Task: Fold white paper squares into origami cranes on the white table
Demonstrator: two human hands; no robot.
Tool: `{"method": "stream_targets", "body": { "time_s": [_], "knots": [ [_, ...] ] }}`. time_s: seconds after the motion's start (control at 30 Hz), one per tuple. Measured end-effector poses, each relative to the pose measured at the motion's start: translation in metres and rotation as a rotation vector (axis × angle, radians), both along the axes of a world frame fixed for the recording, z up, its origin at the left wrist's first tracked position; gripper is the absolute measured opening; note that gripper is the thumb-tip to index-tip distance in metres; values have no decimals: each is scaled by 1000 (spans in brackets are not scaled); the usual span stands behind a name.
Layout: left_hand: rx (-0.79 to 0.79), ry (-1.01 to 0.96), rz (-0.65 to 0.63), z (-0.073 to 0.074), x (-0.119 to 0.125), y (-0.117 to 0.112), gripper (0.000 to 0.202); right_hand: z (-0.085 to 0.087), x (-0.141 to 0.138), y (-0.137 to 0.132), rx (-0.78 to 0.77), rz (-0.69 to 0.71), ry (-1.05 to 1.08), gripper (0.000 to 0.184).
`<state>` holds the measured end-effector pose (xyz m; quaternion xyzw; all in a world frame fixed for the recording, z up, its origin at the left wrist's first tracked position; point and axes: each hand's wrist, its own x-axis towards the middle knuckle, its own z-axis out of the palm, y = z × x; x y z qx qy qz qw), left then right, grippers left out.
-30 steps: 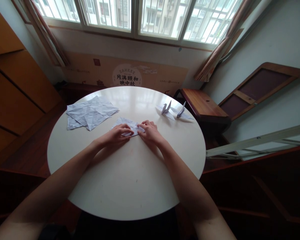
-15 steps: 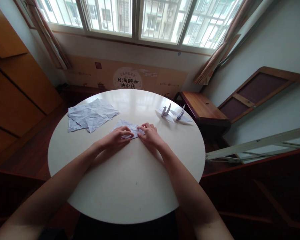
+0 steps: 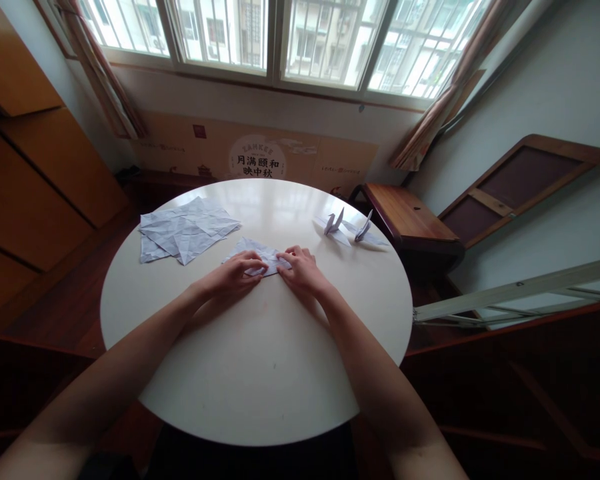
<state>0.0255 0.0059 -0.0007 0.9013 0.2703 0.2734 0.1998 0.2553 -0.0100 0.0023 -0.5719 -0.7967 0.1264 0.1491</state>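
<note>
Two hands: both lie on one partly folded sheet of paper (image 3: 257, 257) near the middle of the round white table (image 3: 260, 373).
Left hand (image 3: 233, 275): fingers curled and pressed down on the near left part of the sheet, fingertips (image 3: 260, 265) pinning a flap flat against the tabletop.
Right hand (image 3: 303, 270): fingers bent and close together, tips on the sheet's right corner, just beside the left fingertips; whether it pinches an edge or only presses cannot be told.
Sheet in hand: lies flat, creased, its far part showing beyond the knuckles.
Paper stack (image 3: 185, 230): loose creased sheets, fanned, on the table to the left, well apart from the hands.
Finished cranes: two folded cranes (image 3: 336, 225) (image 3: 366, 230) stand upright at the far right, close to the table edge.
Risk, crease: judging by the glossy tabletop, the sheet may slide under uneven pressure, and the fold would land off its line.
Risk, tear: hard rubbing at a much-creased corner could split the thin paper.
Risk, cranes: a wide sweep of the right forearm might knock them off the edge.
</note>
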Motion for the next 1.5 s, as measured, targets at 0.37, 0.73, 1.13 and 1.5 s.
{"method": "stream_targets", "body": {
  "time_s": [0.37,0.73,1.13,1.5],
  "knots": [
    [113,170,112,-12,-7,9,27,-1,0,1,68,20,64,28],
    [107,168,91,-15,-8,11,27,4,-3,-2,89,218,166,23],
    [103,180,102,-12,-7,8,26,9,2,-2,156,111,156,25],
    [81,164,103,-9,-6,8,22,10,14,3,198,-53,51,32]
  ]
}}
